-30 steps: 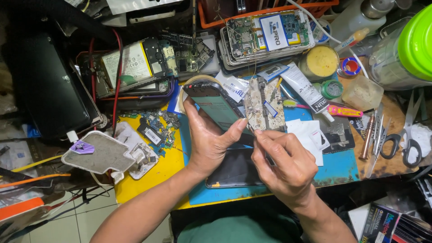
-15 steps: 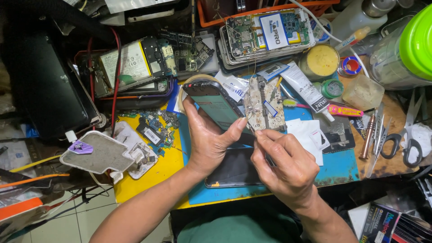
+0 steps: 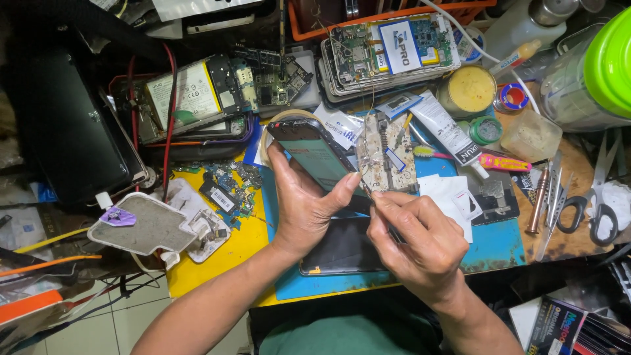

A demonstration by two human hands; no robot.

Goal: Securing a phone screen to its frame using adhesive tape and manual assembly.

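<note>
The left hand (image 3: 303, 209) grips a dark phone (image 3: 314, 154), its long axis tilted up and left above the worktop (image 3: 217, 256). The right hand (image 3: 420, 246), just below-right, pinches a thin tool (image 3: 369, 190) between its fingers at the phone's lower edge.

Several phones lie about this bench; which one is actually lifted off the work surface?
The dark-screened phone gripped in the left hand, tilted above the blue mat. The other black phone lies flat on the mat under the hands; the opened ones sit at the back.
</note>
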